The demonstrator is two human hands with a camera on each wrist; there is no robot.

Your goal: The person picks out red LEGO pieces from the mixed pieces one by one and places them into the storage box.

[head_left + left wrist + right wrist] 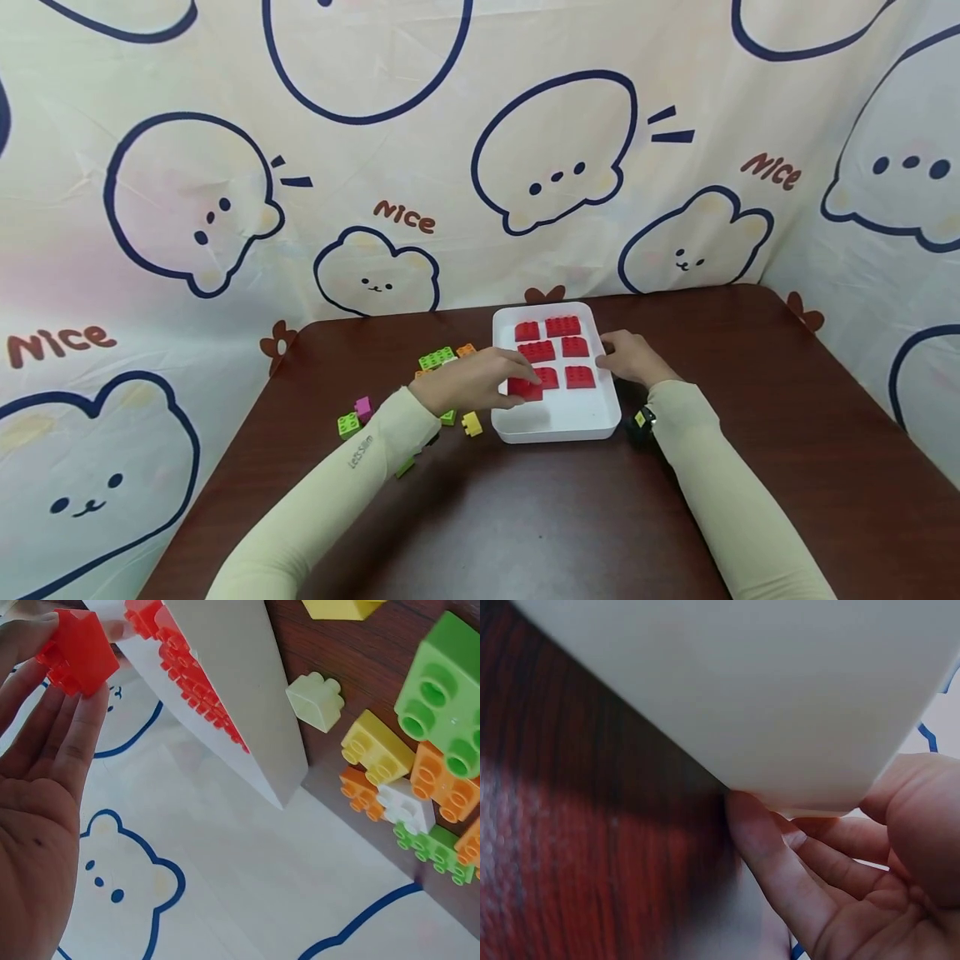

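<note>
My left hand [474, 379] reaches over the left side of a white tray [558, 425]. It pinches a red building block [88, 654] between thumb and fingertips, as the left wrist view shows. Several other red building blocks [580, 377] sit inside the tray in rough rows, studs up. At the tray's right side, my right hand [636, 358] grips the wall and rim. The right wrist view shows its fingers [769, 844] against the tray's outer side, by the dark tabletop.
Left of the tray lie loose building blocks: green [437, 358], yellow [472, 424], pink [363, 408], orange and white ones, some partly behind the left forearm. The brown table [480, 533] ends at a cartoon-printed curtain [525, 267]. A dark wrist strap [642, 419] is on the right wrist.
</note>
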